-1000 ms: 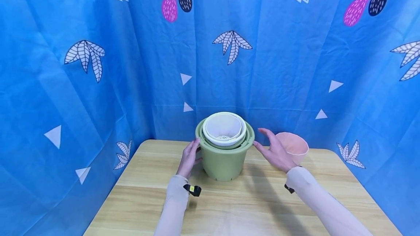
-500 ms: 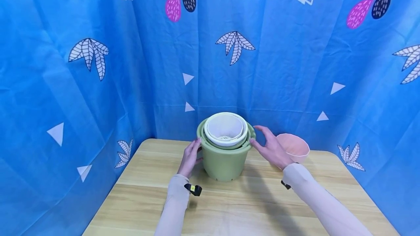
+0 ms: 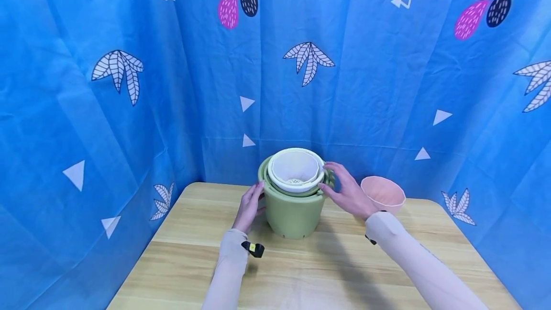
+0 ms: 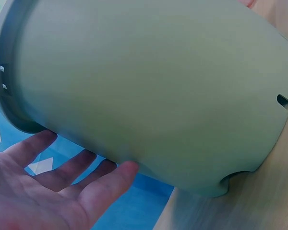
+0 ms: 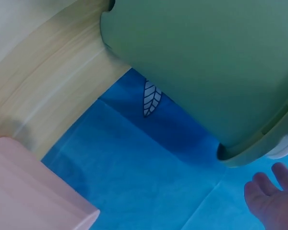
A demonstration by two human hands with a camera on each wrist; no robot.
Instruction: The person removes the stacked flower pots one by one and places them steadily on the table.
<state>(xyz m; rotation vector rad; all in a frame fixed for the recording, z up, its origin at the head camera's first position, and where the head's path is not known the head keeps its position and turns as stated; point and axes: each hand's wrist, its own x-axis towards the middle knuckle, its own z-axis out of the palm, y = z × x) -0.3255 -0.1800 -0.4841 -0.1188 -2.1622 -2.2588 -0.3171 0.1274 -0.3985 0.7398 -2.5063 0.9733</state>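
Observation:
A large green plant pot [image 3: 294, 215] stands upright on the table with smaller pots nested inside it. Uppermost in the nest is a white pot [image 3: 295, 165] with a perforated bottom. At the pot's left side, my left hand [image 3: 248, 206] touches the wall just below the rim; the left wrist view shows its fingers [image 4: 108, 184] extended along the green wall. My right hand [image 3: 349, 194] reaches over the green rim from the right, thumb and fingers spread, fingertips right at the white pot's edge. In the right wrist view its fingers [image 5: 261, 184] appear beside the green rim.
A pink pot [image 3: 384, 192] stands at the back right of the wooden table [image 3: 193, 252], behind my right hand. Blue patterned curtain [image 3: 361, 85] encloses the table at the back and both sides.
My right hand has moved left, from beside the green rim to over it at the white pot's edge. My left hand and the pots stay in place.

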